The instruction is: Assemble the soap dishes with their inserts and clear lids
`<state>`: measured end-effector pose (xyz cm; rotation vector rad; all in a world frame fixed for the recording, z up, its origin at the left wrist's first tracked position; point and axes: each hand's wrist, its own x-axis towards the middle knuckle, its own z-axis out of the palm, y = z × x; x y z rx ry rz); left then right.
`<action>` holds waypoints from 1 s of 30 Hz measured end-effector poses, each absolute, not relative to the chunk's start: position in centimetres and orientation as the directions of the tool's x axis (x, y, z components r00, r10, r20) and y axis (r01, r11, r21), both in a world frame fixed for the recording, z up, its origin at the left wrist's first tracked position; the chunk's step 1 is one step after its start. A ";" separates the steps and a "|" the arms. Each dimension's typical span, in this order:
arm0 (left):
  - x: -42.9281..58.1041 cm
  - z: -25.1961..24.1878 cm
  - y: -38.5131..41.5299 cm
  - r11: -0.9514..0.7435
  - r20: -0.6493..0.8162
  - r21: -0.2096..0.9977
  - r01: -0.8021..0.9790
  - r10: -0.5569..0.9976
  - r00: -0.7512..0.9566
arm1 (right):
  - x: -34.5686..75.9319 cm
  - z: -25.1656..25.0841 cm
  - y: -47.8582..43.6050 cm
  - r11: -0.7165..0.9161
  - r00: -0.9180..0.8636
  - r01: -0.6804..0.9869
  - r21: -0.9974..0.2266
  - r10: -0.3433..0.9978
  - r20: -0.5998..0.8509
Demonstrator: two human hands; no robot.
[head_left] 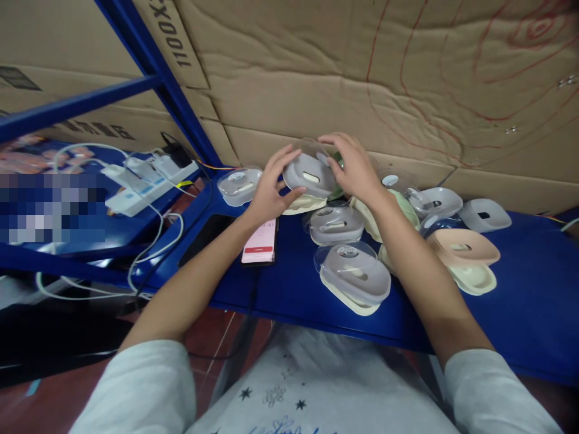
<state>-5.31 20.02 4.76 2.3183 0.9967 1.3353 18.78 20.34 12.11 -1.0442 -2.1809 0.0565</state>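
My left hand (274, 184) curls round the left side of a grey soap dish (307, 175) with an oval slot, its thumb along the near edge. A clear lid (304, 146) rises over the back of that dish. My right hand (355, 166) has its fingers and thumb at the right edge of the lid; the exact contact is partly hidden. Beneath the dish lies a cream tray (304, 205). Closer to me are another grey soap dish (337, 223) and a lidded grey soap dish (357, 274) on a cream base.
More dishes stand right: grey (486, 215), peach (464, 246), pale green (406, 209). Another grey dish (239, 185) is at left. A lit phone (259, 244) and a black object (205, 238) lie on the blue table (280, 289). A power strip (149, 190) trails cables; cardboard (294, 78) backs the table.
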 end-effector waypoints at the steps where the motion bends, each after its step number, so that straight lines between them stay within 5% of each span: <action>1: -5.3 4.4 20.3 -0.737 0.667 0.556 0.385 0.672 0.322 | 18.6 12.1 20.2 0.676 -0.438 0.680 -0.284 0.685 0.581; 7: -5.8 3.4 22.5 -0.815 0.780 0.538 0.218 0.579 0.238 | 17.0 10.5 19.8 0.748 -0.646 0.606 -0.271 0.661 0.382; 13: -5.8 3.0 22.5 -0.762 0.696 0.622 0.180 0.644 0.317 | 18.1 10.2 20.8 0.681 -0.628 0.537 -0.499 0.717 0.303; 21: -5.9 2.5 22.7 -0.650 0.539 0.744 0.152 0.719 0.438 | 18.8 11.2 20.7 0.627 -0.527 0.578 -0.521 0.775 0.348; 26: -5.7 2.8 22.9 -0.673 0.580 0.718 0.176 0.719 0.383 | 18.2 10.9 20.8 0.579 -0.473 0.590 -0.562 0.812 0.341; 30: -7.2 3.7 23.1 -0.673 0.520 0.666 0.323 0.729 0.446 | 18.4 10.8 21.2 0.526 -0.319 0.701 -0.481 0.835 0.448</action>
